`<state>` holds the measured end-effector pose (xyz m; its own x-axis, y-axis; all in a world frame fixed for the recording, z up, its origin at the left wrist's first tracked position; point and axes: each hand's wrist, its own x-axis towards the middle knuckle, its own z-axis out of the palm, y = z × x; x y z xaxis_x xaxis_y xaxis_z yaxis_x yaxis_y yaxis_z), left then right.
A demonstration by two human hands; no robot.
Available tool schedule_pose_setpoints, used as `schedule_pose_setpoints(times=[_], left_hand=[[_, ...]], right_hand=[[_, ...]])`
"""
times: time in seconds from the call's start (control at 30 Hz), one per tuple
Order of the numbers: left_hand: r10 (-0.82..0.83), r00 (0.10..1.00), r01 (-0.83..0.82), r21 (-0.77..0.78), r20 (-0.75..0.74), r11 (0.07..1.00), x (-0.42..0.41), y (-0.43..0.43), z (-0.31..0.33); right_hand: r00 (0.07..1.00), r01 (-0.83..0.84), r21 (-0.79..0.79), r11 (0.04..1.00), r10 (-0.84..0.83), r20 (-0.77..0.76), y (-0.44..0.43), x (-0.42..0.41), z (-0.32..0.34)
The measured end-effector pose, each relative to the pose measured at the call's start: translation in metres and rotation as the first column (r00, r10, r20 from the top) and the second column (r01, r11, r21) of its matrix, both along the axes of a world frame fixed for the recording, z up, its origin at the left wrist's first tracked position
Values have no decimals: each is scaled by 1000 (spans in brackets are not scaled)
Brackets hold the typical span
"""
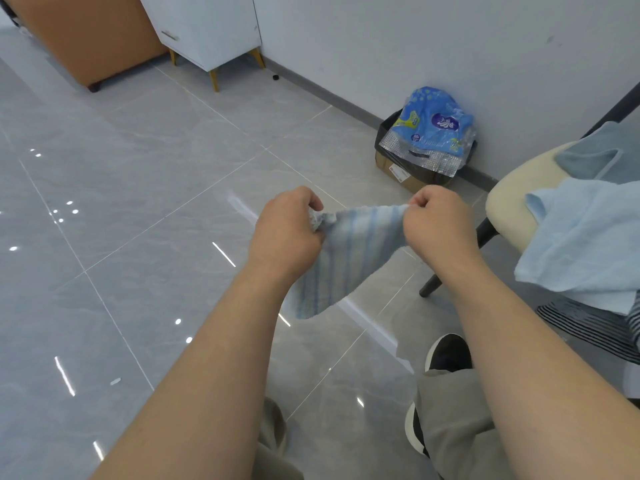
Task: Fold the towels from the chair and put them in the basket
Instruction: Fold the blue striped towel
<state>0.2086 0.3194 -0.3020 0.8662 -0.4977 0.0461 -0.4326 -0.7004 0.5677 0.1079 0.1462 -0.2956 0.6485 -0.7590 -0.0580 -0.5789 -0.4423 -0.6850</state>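
Observation:
A white towel with blue stripes hangs in the air in front of me, stretched between both hands. My left hand is shut on its left top corner, which is bunched up. My right hand pinches the right top corner. The towel's lower end dangles above the floor. To the right stands a cream-seated chair with a light blue towel draped over its edge, a grey-blue towel behind it and a dark striped cloth hanging lower. No basket is in view.
Glossy grey tiles cover the floor. By the wall sits a cardboard box holding a blue plastic package. A white cabinet on thin legs and an orange-brown piece of furniture stand at the back left. My shoes and trouser legs are below.

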Motion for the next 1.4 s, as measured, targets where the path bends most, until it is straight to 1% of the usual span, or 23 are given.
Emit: schedule_pose_setpoints(times=[0.07,0.1,0.17,0.2,0.23,0.27,0.3,0.33,0.37,0.4,0.5,0.57,0.67,0.77,0.87,0.97,1.07,1.1,1.13,1.17,1.23,1.3,1.4], left_hand=[[2,1000,-1,21,-25,1000,1,1,-3],[14,999,-13,16,-41,1000,1,1,-3],[58,996,-59,-13,-72,998,1,1,-1],[83,993,-86,-32,-89,996,1,1,1],[101,989,-107,-49,-110,993,1,1,4],[107,985,-116,-62,-132,991,0,1,7],[104,982,-116,-71,-156,991,-1,0,10],[98,979,-113,-78,-181,991,-2,0,12],[91,975,-110,-84,-203,990,-3,0,14],[87,972,-108,-88,-219,990,-4,-1,15],[85,963,-113,-93,-255,989,-6,-1,17],[85,956,-113,-82,-282,990,-6,-1,19],[76,952,-103,-75,-297,992,-7,-2,20],[73,954,-106,-99,-292,989,-8,-3,19],[77,950,-123,-137,-304,983,-7,-3,16],[77,947,-133,-165,-311,977,-6,-3,15],[68,945,-127,-170,-319,977,-6,-3,16],[62,942,-125,-173,-329,977,-7,-4,16],[56,938,-123,-178,-342,976,-7,-4,15],[48,934,-118,-182,-353,976,-7,-4,16],[22,929,-98,-191,-369,977,-8,-4,17],[-14,926,-69,-206,-376,976,-8,-4,18],[-67,914,-34,-239,-400,970,-9,-2,19]], right_hand=[[998,18,20,1000,-19,58,-2,1,2],[996,1,64,998,-6,85,-2,2,4],[993,-98,245,965,80,83,4,3,9],[983,-179,352,919,179,32,10,2,10],[945,-273,441,855,324,-45,16,-1,11],[866,-359,512,780,483,-129,22,-4,11],[766,-415,569,710,610,-201,26,-7,10],[671,-449,607,656,696,-256,30,-9,9],[604,-469,609,639,735,-306,32,-10,6],[582,-487,574,658,735,-348,31,-9,3],[646,-542,353,763,647,-406,26,-4,-3],[676,-549,278,788,615,-406,22,-2,-3],[703,-546,268,794,608,-368,18,-1,-1],[759,-521,274,809,585,-285,20,-1,2],[758,-528,300,795,600,-256,25,0,4],[798,-475,299,828,548,-249,26,5,0],[858,-402,171,899,436,-272,18,5,-7],[860,-404,144,903,429,-276,16,4,-8],[842,-427,149,892,452,-294,16,1,-7],[807,-466,174,868,497,-318,16,0,-7],[755,-538,208,817,576,-312,18,-1,-7],[756,-571,184,800,599,-263,22,-1,-6],[797,-553,89,828,557,-232,24,3,-9]])
